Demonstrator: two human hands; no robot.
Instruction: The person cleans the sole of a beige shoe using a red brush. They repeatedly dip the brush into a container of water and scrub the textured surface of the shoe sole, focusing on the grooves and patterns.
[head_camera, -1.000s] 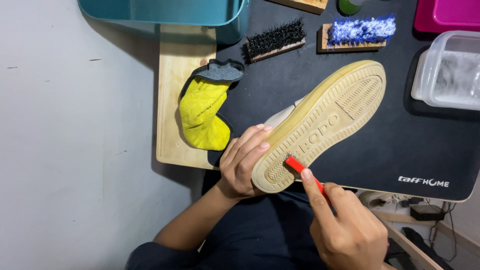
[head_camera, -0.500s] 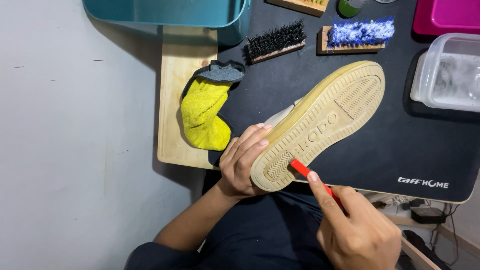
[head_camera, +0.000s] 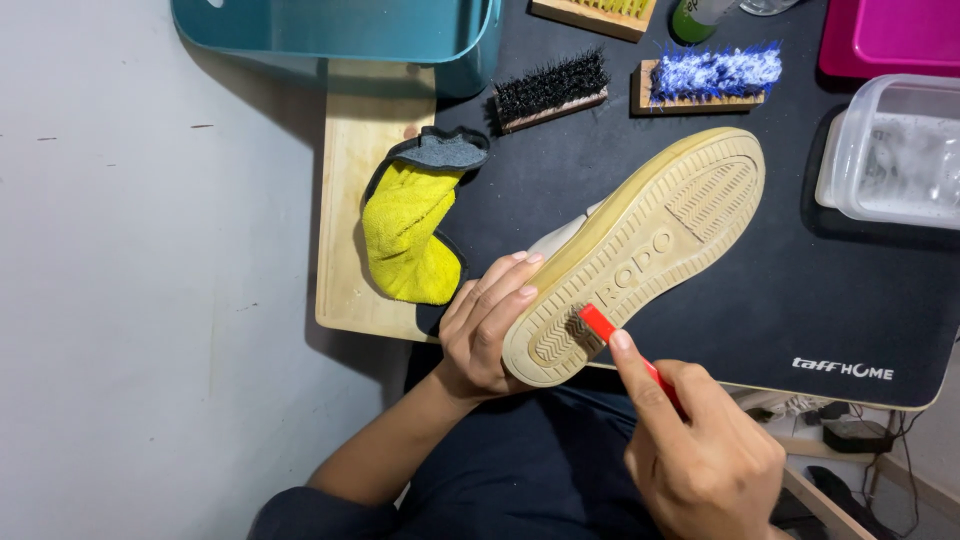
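Brush (head_camera: 601, 324) bristles hidden against sole (head_camera: 640, 250)

left hand (head_camera: 487, 330): bare, no glove, ring or watch, nails short | right hand (head_camera: 700, 450): bare too, nails short | forearms: uncovered, no sleeve reaching the wrists | clothing: dark navy fabric over lap and upper arm
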